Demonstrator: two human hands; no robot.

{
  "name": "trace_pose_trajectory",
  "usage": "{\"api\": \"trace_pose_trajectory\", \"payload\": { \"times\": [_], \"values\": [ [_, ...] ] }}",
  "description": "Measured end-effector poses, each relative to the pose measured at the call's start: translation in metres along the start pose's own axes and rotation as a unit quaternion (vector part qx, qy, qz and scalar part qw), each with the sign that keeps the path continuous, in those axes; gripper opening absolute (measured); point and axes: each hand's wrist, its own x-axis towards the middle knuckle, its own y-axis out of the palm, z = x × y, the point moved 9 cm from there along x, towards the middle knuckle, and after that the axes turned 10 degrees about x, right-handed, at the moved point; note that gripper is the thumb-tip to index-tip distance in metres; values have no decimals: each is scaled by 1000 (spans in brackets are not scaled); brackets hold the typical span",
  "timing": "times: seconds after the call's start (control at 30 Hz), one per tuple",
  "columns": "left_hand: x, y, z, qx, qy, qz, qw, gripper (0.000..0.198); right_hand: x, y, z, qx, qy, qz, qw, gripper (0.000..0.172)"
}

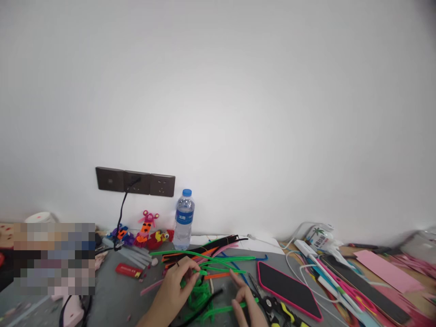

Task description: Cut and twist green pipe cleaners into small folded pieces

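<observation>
A grey table (112, 295) spans the bottom of the frame, with a pile of pipe cleaners (211, 256) at centre, a pink-cased phone (288, 290) at lower right and a water bottle (184, 220) by the wall. At bottom centre, the left hand (172, 293) pinches 1 green pipe cleaner (203, 272). The right hand (245, 302) is closed around a second green stem (221, 311).

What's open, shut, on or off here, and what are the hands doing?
Water bottle: upright, blue cap on.
Phone: lying flat, screen dark.
Wall sockets: one black plug in.
Left hand: pinching green pipe cleaners.
Right hand: gripping green pipe cleaners.
</observation>
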Motion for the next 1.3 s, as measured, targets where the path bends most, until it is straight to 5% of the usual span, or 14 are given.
{"api": "trace_pose_trajectory", "payload": {
  "times": [0.2,0.33,0.47,0.63,0.8,1.0,1.1,1.2,1.23,1.3],
  "values": [
    [-3,-5,-8,37,11,-9,999,13,16,-23,23,213,80,-44,973,30],
    [-6,-10,-23,60,48,-17,997,19,31,-10,32,298,149,-19,943,33],
    [-9,-10,-39,51,93,-5,994,23,57,3,52,326,122,11,937,33],
    [-8,-11,-25,0,42,-22,999,16,74,22,60,361,117,10,925,36],
    [-6,-12,-1,-38,-14,-66,997,3,68,36,63,314,108,77,940,34],
    [-6,-6,-7,-81,19,-47,995,9,59,33,62,222,77,132,963,30],
    [-6,-12,-7,-105,20,-70,992,14,73,5,55,207,30,112,971,36],
    [-5,-18,-1,-102,-10,-92,991,15,101,-57,21,32,27,-39,998,42],
    [-4,-20,0,-101,-18,-97,990,15,111,-66,8,-86,43,-33,995,45],
    [-4,-21,0,-100,-27,-98,990,16,126,-70,-17,-148,59,14,987,40]
  ]
}}
